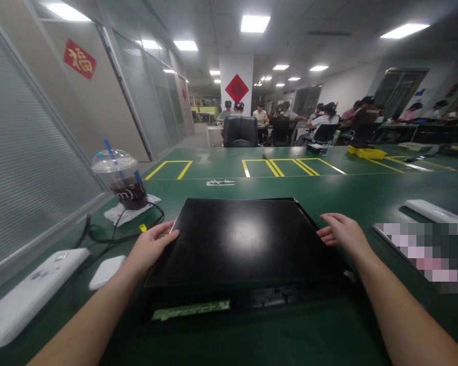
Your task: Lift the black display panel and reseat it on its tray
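Note:
A flat black box-like case (244, 244) with a glossy lid lies on the green table (328, 193) straight in front of me; a strip of green circuit board (193, 310) shows under its near edge. My left hand (152, 246) rests against the case's left edge, fingers curled onto the lid's corner. My right hand (341, 231) touches the right edge, fingers bent and slightly apart, gripping nothing I can make out.
A plastic cup (122, 180) with dark drink and blue straw stands at the left on a napkin, with black cables (110, 234) beside it. A white power strip (26, 300) and small white device (107, 272) lie near left. Several seated people work at far tables.

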